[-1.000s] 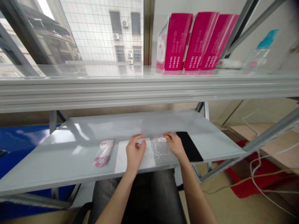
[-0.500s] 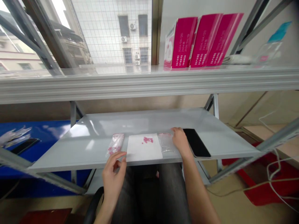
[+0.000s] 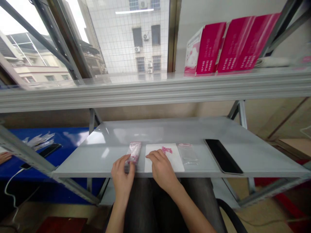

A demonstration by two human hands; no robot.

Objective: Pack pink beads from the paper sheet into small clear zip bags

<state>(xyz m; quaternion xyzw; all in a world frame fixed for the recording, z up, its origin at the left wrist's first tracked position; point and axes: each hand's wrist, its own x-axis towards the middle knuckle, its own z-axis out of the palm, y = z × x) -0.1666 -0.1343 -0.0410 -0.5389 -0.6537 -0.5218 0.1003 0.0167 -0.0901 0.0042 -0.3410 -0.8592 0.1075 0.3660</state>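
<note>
Since earlier view, left hand (image 3: 122, 176) moved up, curled, fingers against lower end of pink-filled plastic bag (image 3: 134, 151), grip unclear; right hand (image 3: 161, 170) moved across, fingers pressed together, flat on white sheet (image 3: 176, 163), just below pink beads (image 3: 167, 149), sheet apparently clean ground keeping them gathered; clear zip bag (image 3: 187, 154), then black tablet (image 3: 223, 156), off right.

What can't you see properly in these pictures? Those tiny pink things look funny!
All from the head view:
The pink bits on the white sheet: too small to tell what they are.
The plastic bag: its lower end is hidden by the left hand.
The white sheet: its near part is hidden by the right hand.
The magenta boxes: their print is too small to read.
Another person's hand: cut off by the picture's left edge.
</note>
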